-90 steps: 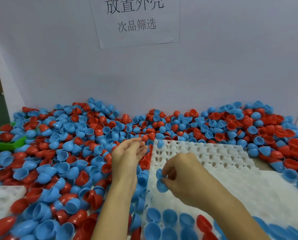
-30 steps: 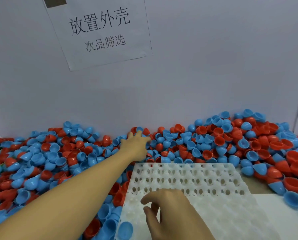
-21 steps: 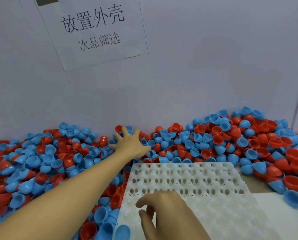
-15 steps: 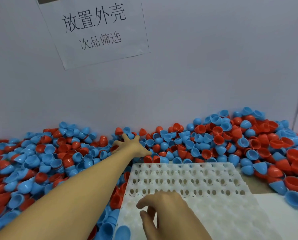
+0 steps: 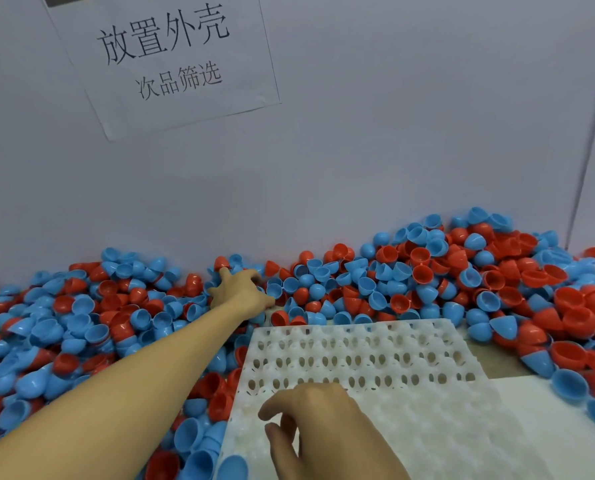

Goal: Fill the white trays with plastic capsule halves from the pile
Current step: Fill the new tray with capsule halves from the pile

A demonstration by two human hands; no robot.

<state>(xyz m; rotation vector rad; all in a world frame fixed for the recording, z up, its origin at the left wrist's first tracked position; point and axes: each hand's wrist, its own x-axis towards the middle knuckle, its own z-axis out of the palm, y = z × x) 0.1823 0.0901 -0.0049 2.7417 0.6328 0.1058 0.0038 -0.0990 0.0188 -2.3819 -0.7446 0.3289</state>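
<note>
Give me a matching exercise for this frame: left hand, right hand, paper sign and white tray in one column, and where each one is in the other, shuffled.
Things:
1. left hand
2. right hand
3. sign
4. tray

Places:
A. on the wall above the pile
B. flat in front of the pile, its far cells unfilled
C. reaching into the capsule halves at the back by the wall
D. over the tray's near left part

Pairs: 1-C, 2-D, 3-A, 4-B
</note>
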